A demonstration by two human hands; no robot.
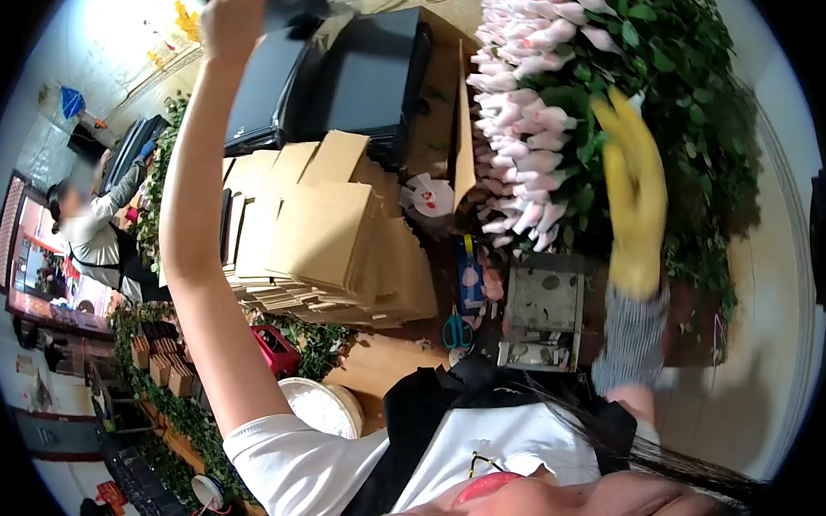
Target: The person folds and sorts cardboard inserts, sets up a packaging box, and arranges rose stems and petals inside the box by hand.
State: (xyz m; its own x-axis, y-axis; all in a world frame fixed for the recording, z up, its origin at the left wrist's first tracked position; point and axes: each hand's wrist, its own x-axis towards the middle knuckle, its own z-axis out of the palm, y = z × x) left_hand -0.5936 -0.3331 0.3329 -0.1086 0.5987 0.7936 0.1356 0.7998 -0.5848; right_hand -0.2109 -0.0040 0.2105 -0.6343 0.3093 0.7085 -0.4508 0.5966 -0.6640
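Note:
My left hand [232,26] is bare and raised at the top edge of the view. Its fingers are closed by a dark, shiny thing [297,7], blurred and partly cut off, above a stack of black sheets [357,78]. On my right hand [634,191] is a yellow glove, smeared a little by motion. Its fingers look stretched out, over the green leaves [666,76] of a pile of flowers. The pale pink wrapped flower heads [526,118] lie just left of that hand. I see nothing held in the glove.
A stack of brown cardboard pieces [321,234] stands in front of me. Nearby are a white roll [427,196], blue-handled scissors [456,331], a grey metal box [542,299] and a white bucket [323,407]. Another person [103,232] works at the far left, among more foliage.

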